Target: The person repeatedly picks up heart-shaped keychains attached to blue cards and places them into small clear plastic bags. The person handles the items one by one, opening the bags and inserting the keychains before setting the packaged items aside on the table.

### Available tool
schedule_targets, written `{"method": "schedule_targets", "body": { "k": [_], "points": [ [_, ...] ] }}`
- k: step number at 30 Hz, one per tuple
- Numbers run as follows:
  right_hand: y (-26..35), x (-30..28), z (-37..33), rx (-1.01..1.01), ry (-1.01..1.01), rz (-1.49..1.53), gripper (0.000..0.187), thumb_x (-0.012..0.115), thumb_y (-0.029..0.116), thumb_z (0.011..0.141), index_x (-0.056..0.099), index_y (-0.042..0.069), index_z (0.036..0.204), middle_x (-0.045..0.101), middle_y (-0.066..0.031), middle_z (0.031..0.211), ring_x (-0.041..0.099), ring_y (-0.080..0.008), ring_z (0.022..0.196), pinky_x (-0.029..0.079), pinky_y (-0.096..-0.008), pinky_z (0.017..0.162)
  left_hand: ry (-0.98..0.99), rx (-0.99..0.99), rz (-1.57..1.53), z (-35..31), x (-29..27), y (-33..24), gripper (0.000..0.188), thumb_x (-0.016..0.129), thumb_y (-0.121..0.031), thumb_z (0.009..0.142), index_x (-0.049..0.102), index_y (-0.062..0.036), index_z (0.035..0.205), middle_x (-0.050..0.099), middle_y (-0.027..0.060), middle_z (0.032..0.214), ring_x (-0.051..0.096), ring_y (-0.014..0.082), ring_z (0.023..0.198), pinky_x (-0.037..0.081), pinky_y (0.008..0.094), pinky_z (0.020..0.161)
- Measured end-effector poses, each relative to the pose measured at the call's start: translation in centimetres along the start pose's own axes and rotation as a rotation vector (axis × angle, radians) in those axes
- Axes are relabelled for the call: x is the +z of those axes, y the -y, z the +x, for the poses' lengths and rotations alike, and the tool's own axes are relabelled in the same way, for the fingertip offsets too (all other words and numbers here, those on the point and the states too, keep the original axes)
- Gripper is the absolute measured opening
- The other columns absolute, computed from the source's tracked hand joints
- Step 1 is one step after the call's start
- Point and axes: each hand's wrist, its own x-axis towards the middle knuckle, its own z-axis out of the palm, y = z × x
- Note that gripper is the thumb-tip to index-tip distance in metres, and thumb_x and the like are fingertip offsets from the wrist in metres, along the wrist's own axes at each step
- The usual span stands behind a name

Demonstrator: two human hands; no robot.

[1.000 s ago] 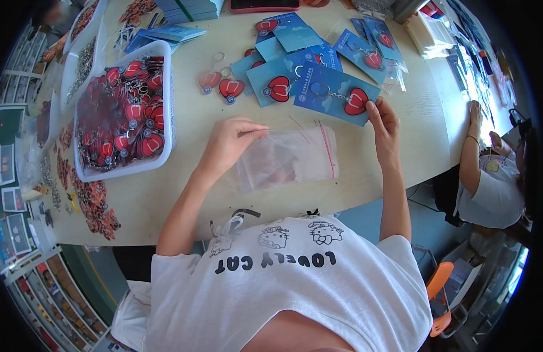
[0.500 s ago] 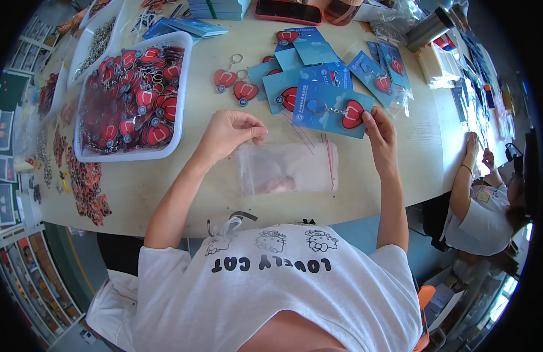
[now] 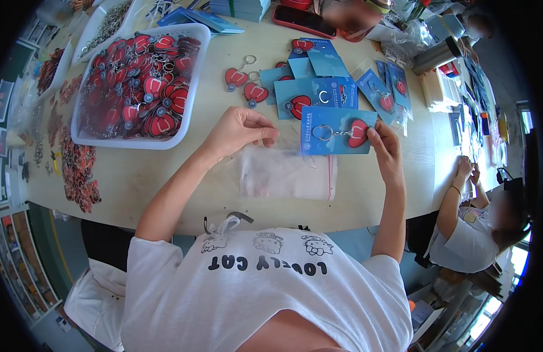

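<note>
In my right hand is a blue backing card, pinched at its right edge between thumb and fingers. A red heart-shaped keychain with a metal ring and short chain lies across the card's face. My left hand is closed in a pinch left of the card; whatever it may hold is too thin to make out. Beneath both hands, clear plastic bags with a red seal line lie on the table. Two loose heart keychains, one upper and one lower, rest beyond my left hand.
A white bin heaped with red keychains stands at the left, beside loose red pieces. More blue cards with keychains overlap beyond my hands. A phone and metal flask lie farther back. Another person works at the right.
The blue card in my right hand has come down nearer to me and turned level, now over the far edge of the plastic bags. My left hand keeps its pinch. The view has shifted slightly.
</note>
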Motion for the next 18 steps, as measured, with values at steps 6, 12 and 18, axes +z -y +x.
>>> {"method": "schedule_targets", "body": {
  "k": [6,12,18],
  "points": [
    [0.9,-1.4,0.7,0.007,-0.050,-0.005,0.019,0.057,0.022,0.095,0.056,0.004,0.087,0.046,0.0067,0.076,0.038,-0.0018,0.073,0.028,-0.0182,0.063,0.019,-0.016,-0.038,0.1,0.0,-0.5,0.012,0.071,-0.013,0.081,0.069,-0.0011,0.085,0.068,0.0065,0.071,0.065,0.0107,0.065,0.043,0.0201,0.054],
    [2.2,0.1,0.2,0.021,0.187,-0.064,0.020,0.057,0.021,0.095,0.055,0.003,0.085,0.045,0.0064,0.075,0.036,-0.0023,0.070,0.027,-0.0195,0.060,0.008,0.029,-0.079,0.0,0.0,-0.5,0.013,0.072,-0.014,0.081,0.069,-0.0022,0.084,0.068,0.0050,0.072,0.065,0.0091,0.065,0.044,0.0198,0.056],
    [1.4,-1.1,0.9,-0.001,-0.042,-0.093,0.020,0.058,0.023,0.094,0.057,0.005,0.085,0.047,0.0074,0.073,0.037,-0.0019,0.066,0.028,-0.0193,0.057,0.048,0.018,-0.020,0.3,0.1,-1.0,0.013,0.072,-0.014,0.081,0.069,-0.0021,0.084,0.068,0.0047,0.072,0.065,0.0083,0.066,0.045,0.0197,0.056]
  ]
}}
